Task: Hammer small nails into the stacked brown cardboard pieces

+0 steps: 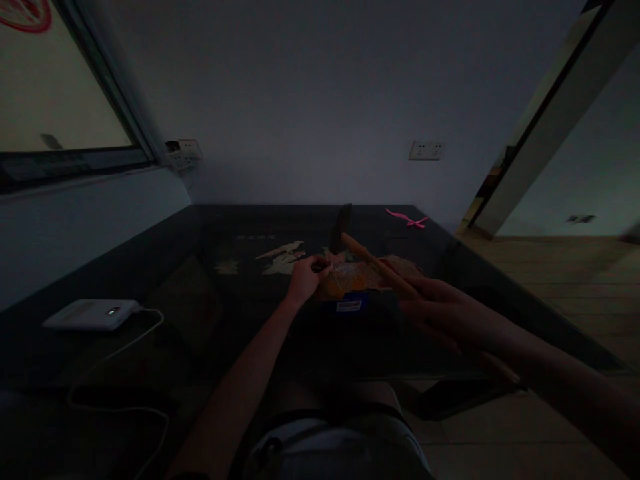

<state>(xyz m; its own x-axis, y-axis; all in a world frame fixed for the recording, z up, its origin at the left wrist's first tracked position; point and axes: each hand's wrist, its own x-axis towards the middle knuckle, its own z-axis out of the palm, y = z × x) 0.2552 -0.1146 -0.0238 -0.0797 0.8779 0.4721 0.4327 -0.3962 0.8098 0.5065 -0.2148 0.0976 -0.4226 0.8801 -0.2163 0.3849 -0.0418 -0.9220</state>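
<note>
In the head view my right hand (435,303) is wrapped round the wooden handle of a hammer (375,261). Its dark metal head points up and away, above the far side of an orange-brown piece (345,283) that looks like a board or a flattened pack. A blue patch with a white printed label (349,305) shows at that piece's near edge. My left hand (305,280) rests at the left end of the piece, thumb and fingertips pinched together. Whatever lies between them is too small and dark to make out.
The dark glossy table (250,333) carries a pale bird-and-flower print (283,259). At the left lies a white power bank (95,315) with a white cable (120,350) trailing off the front edge. A pink ribbon (407,218) lies at the far right, near the wall (305,120).
</note>
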